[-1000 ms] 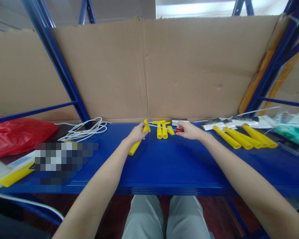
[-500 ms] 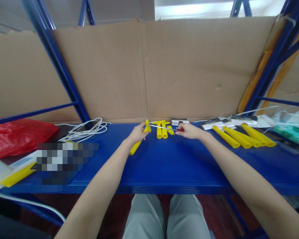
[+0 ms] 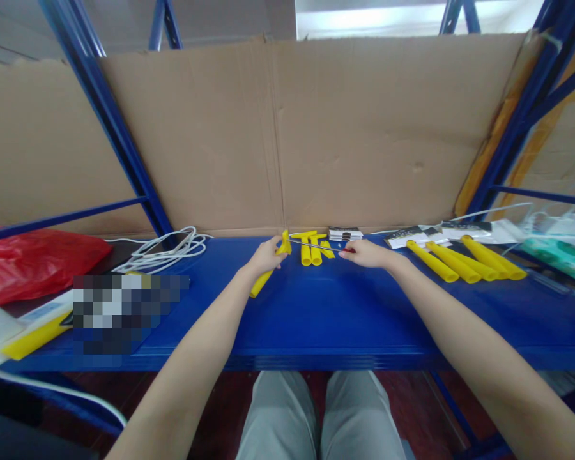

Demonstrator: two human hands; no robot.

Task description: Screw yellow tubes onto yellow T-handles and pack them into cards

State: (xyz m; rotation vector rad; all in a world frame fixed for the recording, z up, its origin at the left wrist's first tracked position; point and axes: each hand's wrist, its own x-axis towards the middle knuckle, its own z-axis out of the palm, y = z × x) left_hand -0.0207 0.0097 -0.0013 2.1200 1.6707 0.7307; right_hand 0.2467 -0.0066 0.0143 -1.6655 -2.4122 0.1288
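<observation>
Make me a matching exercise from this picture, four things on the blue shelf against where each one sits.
Things:
1. red bag
2. white cable
3. long yellow tubes
4. yellow handle

Places:
A. in the left hand
B. far left of the shelf
C. right of the right hand
D. between the red bag and the left hand

Pairs: 1-B, 2-D, 3-C, 4-A

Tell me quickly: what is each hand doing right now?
Left hand: closed on a yellow tube.
Right hand: closed on a screwdriver, its tip at the tube's end.
</observation>
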